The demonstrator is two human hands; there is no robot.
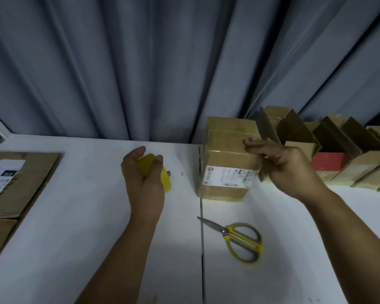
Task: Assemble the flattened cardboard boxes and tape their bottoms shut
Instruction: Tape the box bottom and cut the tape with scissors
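Note:
An assembled cardboard box [227, 159] stands on the white table [86, 216], its taped bottom facing up and a white label on its near side. My right hand [281, 163] grips the box's upper right edge, fingers on top. My left hand [144, 178] grips a yellow tape roll [166, 178] left of the box, just above the table. A stack of flattened cardboard boxes [13, 178] lies at the left edge of the table.
Yellow-handled scissors [239, 239] lie on the table in front of the box. A row of several assembled boxes [338, 150] with open flaps stands at the right rear. A grey curtain [162, 62] hangs behind the table.

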